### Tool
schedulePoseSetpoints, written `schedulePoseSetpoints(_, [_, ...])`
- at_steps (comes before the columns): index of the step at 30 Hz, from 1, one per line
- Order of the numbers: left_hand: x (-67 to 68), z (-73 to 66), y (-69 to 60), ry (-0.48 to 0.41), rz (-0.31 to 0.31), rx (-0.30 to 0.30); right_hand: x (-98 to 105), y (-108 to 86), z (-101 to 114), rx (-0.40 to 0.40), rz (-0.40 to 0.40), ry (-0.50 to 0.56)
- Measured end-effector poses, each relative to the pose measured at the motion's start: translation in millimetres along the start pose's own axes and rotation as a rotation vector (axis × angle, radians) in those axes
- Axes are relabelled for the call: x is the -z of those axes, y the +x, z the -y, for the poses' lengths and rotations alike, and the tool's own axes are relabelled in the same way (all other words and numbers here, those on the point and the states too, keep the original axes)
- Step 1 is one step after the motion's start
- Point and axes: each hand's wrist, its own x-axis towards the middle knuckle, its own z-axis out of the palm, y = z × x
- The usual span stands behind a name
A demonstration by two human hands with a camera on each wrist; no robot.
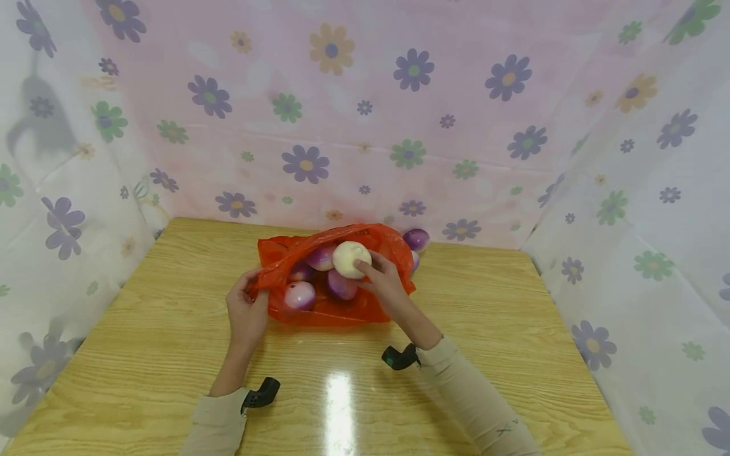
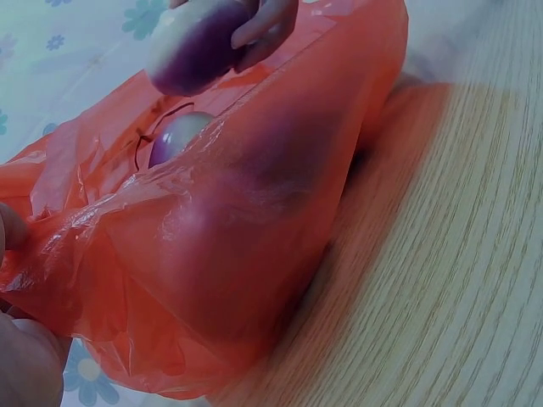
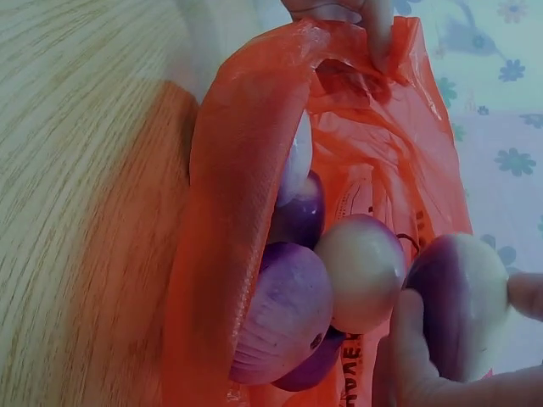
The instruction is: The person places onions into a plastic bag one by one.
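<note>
A red plastic bag (image 1: 336, 318) lies on the table with its mouth open, holding several purple-and-white turnips (image 1: 300, 296). At the left end of the mouth, my left hand (image 1: 248, 313) pinches the bag's edge between thumb and fingers. My right hand (image 1: 393, 292) grips one turnip (image 1: 349, 258), its pale side up, above the others at the bag's mouth. In the right wrist view, thumb and fingers press on opposite sides of this turnip (image 3: 458, 305). Thin red film partly covers the turnips inside in the left wrist view.
Past the bag's right end a purple turnip (image 1: 416, 239) sits on the wooden table (image 1: 485, 304), with a paler one (image 1: 415, 261) half hidden beside the bag. Flower-printed cloth (image 1: 365, 126) hangs behind and along both sides of the table.
</note>
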Motion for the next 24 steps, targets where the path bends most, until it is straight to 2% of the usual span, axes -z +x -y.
schedulePoseSetpoints(8, [0.2,-0.3,-0.1,0.011,0.003,0.007,0.9,4.1,-2.5,-0.017,-0.042,0.07])
schedulePoseSetpoints(16, [1.2,-0.4,-1.1,0.031,0.011,0.012,0.5,6.9,-7.9,0.001,-0.069,0.13])
schedulePoseSetpoints(24, [1.6,-0.4,-1.1,0.017,0.013,0.012,-1.4,8.7,-9.4,0.018,-0.129,0.173])
